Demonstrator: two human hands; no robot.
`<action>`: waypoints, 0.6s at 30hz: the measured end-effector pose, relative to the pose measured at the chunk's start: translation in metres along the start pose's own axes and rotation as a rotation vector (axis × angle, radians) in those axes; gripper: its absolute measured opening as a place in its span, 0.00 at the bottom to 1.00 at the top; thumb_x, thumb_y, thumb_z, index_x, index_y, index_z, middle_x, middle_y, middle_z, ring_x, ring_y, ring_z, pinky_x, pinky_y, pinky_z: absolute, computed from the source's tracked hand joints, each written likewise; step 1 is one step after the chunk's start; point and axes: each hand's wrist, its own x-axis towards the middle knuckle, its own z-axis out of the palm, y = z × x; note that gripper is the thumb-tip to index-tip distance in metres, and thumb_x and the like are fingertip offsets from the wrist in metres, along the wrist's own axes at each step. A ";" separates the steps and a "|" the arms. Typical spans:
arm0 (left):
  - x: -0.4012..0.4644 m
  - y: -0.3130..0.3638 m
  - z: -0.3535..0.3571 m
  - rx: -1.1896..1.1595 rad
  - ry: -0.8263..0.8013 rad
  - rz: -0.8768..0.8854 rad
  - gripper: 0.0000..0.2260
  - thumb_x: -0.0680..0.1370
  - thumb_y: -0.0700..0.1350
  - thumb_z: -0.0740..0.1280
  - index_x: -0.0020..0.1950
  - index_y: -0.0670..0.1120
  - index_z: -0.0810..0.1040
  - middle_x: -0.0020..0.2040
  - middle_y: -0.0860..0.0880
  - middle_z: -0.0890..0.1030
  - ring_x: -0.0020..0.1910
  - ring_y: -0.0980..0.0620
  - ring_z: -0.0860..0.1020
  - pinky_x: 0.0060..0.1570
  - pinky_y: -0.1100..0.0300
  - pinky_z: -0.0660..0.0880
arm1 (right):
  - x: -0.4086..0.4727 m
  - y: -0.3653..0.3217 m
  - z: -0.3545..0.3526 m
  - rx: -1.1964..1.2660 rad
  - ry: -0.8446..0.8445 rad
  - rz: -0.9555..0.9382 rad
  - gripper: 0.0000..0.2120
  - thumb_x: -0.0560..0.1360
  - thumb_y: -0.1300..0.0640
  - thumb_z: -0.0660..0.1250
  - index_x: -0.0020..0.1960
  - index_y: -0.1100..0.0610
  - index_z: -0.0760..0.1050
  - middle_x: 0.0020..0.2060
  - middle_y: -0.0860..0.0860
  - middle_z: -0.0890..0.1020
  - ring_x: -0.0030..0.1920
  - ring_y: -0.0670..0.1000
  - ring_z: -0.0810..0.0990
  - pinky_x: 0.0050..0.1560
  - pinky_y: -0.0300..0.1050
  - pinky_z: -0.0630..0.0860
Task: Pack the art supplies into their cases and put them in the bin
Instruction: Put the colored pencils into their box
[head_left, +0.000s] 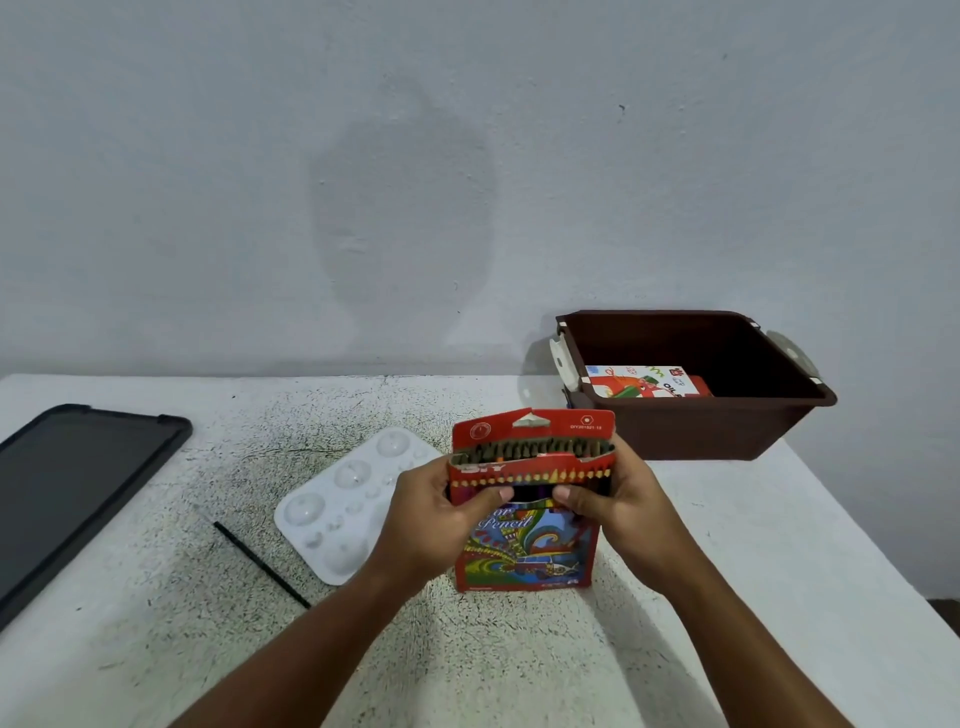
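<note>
A red colour pencil box (524, 551) stands upright on the table in front of me, its top flap raised and a row of pencil ends showing in the opening. My left hand (441, 514) grips its left side and my right hand (618, 499) grips its right side, thumbs on the front. The brown bin (696, 431) sits at the back right; an oil pastel box (644, 382) lies inside it.
A white paint palette (343, 504) lies left of the box. A thin black brush or pencil (260, 564) lies diagonally beside it. A black tray or lid (67, 483) sits at the far left. The table edge falls away on the right, and a wall stands behind.
</note>
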 end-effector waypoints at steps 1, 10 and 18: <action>0.000 0.001 0.000 -0.006 0.001 0.000 0.10 0.69 0.41 0.75 0.49 0.47 0.82 0.44 0.49 0.86 0.44 0.49 0.84 0.47 0.47 0.81 | 0.000 0.000 0.001 0.004 0.004 0.001 0.19 0.73 0.72 0.66 0.59 0.54 0.72 0.48 0.53 0.84 0.50 0.55 0.84 0.45 0.46 0.81; 0.005 -0.004 -0.014 0.041 -0.128 -0.043 0.20 0.62 0.44 0.78 0.52 0.47 0.80 0.46 0.49 0.86 0.46 0.50 0.84 0.48 0.47 0.81 | 0.005 0.003 0.007 0.047 0.050 -0.050 0.19 0.72 0.73 0.66 0.58 0.57 0.73 0.47 0.55 0.84 0.50 0.55 0.84 0.43 0.46 0.81; 0.006 -0.021 -0.019 -0.029 -0.171 -0.110 0.20 0.64 0.39 0.77 0.54 0.43 0.79 0.48 0.48 0.85 0.48 0.48 0.84 0.47 0.53 0.81 | 0.004 0.000 0.009 -0.004 0.022 -0.001 0.19 0.67 0.69 0.71 0.56 0.58 0.74 0.47 0.54 0.85 0.51 0.55 0.84 0.44 0.44 0.80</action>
